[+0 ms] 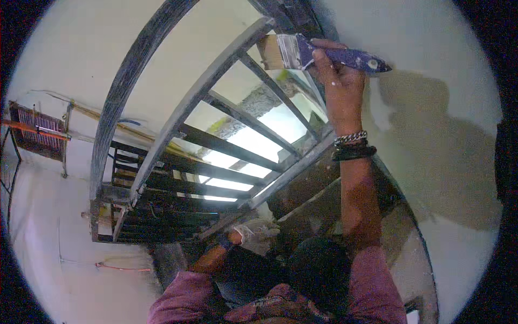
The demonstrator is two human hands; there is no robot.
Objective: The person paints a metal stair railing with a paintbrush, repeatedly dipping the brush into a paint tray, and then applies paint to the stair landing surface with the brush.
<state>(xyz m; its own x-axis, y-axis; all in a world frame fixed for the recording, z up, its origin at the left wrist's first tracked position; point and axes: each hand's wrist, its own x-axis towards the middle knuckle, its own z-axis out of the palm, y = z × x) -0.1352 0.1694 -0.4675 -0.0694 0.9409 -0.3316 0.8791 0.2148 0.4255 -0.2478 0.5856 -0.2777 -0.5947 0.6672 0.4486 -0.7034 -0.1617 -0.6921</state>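
My right hand (345,86) is raised at the upper right, bare, with its fingers closed round the handle of a wide paintbrush (290,52). The brush lies almost level. Its tan bristles point left, beside the top end of the grey baluster railing (202,89); I cannot tell whether they touch it. White paint smears mark the metal band and the purple handle. Low in the middle, my left hand (258,233) wears a whitish glove and is close to my knees, near the railing's bottom rail (291,167). Its fingers are too unclear to read.
A curved dark handrail (129,70) sweeps along the left of the balusters. Brown stair steps (307,189) lie below the railing. The pale wall (453,108) on the right carries my shadow. A barred window opening (40,127) is at the far left.
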